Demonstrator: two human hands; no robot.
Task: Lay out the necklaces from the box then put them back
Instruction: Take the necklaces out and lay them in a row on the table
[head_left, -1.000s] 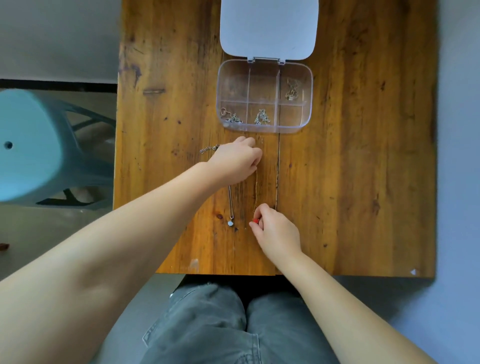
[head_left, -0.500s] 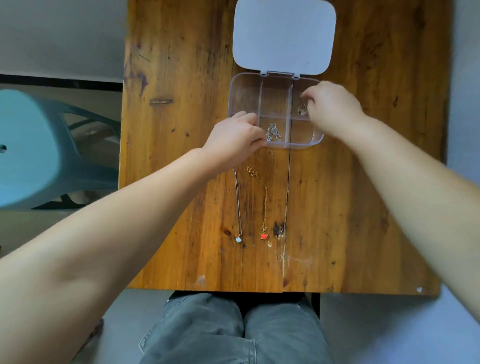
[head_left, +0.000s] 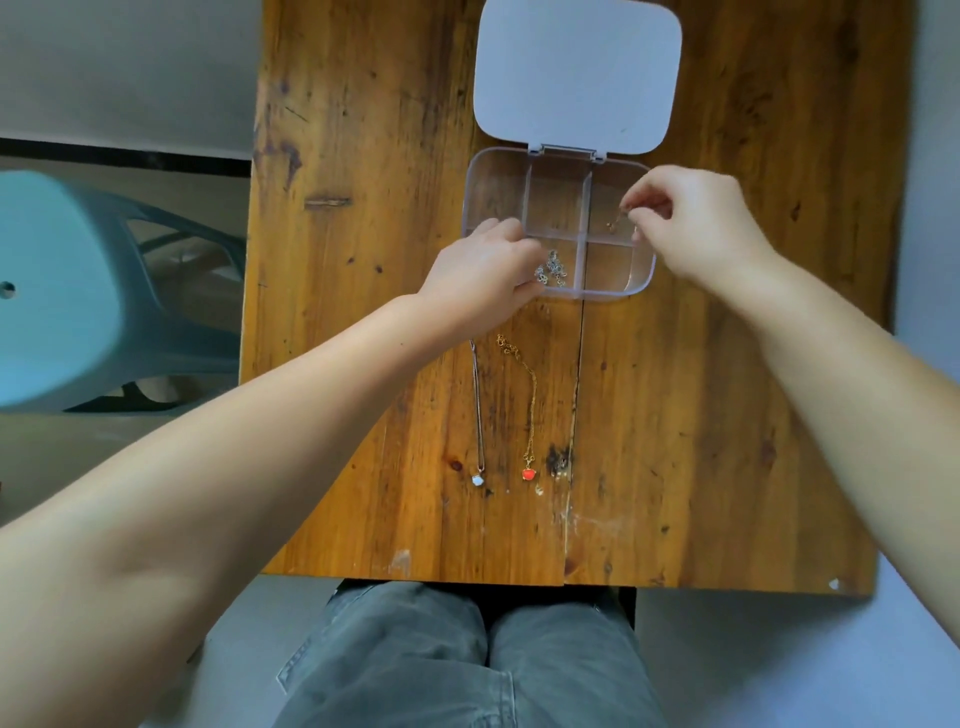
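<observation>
A clear plastic box (head_left: 644, 275) with several compartments lies on the wooden table, its white lid (head_left: 576, 73) folded open behind it. My right hand (head_left: 696, 228) pinches a gold necklace (head_left: 615, 221) above the back right compartment. My left hand (head_left: 488, 275) rests on the box's front left corner, covering that compartment. A silver necklace (head_left: 551, 271) lies bunched in the front middle compartment. Two necklaces are stretched out on the table before the box: a silver one with a white pendant (head_left: 478, 479) and a gold one with a red pendant (head_left: 529, 473).
The wooden table (head_left: 727, 415) has a lengthwise crack running from the box to its near edge. A light blue plastic stool (head_left: 57, 291) stands to the left of the table. My knees in grey trousers (head_left: 467, 670) show below the table's edge.
My right hand left the red pendant, reached into the back right compartment and lifted the gold necklace. My left hand moved from the laid-out chains to the box's front left corner.
</observation>
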